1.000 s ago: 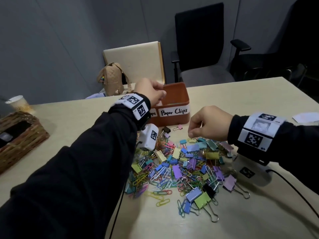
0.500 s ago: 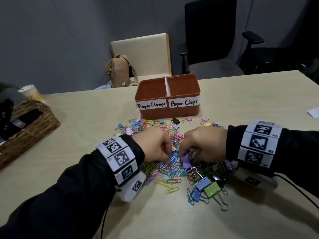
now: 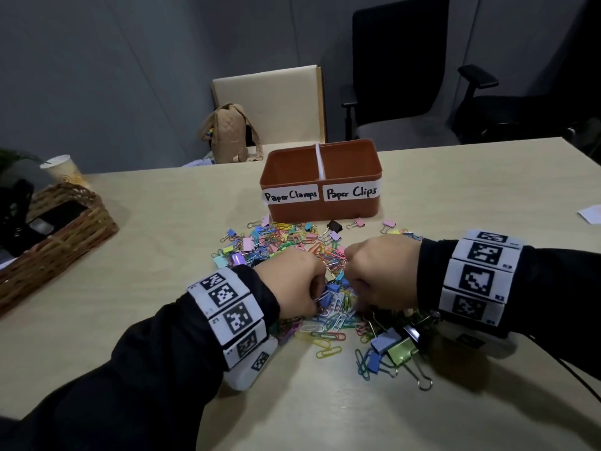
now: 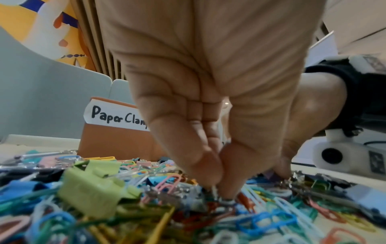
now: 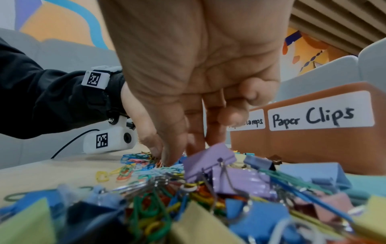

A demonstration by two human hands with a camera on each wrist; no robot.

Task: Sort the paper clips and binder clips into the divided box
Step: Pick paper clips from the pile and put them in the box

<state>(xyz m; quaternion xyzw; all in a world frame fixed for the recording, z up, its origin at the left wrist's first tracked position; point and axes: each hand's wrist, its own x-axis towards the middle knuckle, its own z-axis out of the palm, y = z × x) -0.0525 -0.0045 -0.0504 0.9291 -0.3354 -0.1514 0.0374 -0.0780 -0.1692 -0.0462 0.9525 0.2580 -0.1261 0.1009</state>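
A pile of coloured paper clips (image 3: 328, 336) and binder clips (image 3: 401, 351) lies on the table in front of the brown divided box (image 3: 320, 170), labelled "Paper Clamps" on the left and "Paper Clips" on the right. Both hands are down in the pile, knuckles up. My left hand (image 3: 320, 297) pinches a silvery wire loop (image 4: 226, 201) between thumb and forefinger, beside a blue binder clip (image 3: 330, 296). My right hand (image 3: 353, 288) points its fingers (image 5: 193, 142) down into the paper clips; a purple binder clip (image 5: 208, 159) hides their tips.
A wicker basket (image 3: 61, 242) sits at the table's left edge with a paper cup (image 3: 66, 172) behind it. A cream chair (image 3: 270, 102) with a tan bag (image 3: 227, 135) and a black office chair (image 3: 400, 66) stand behind the table. A paper slip (image 3: 590, 213) lies far right.
My left hand came back from over the box down into the pile. My right hand slid a little towards me, and both hands now meet at the pile's middle.
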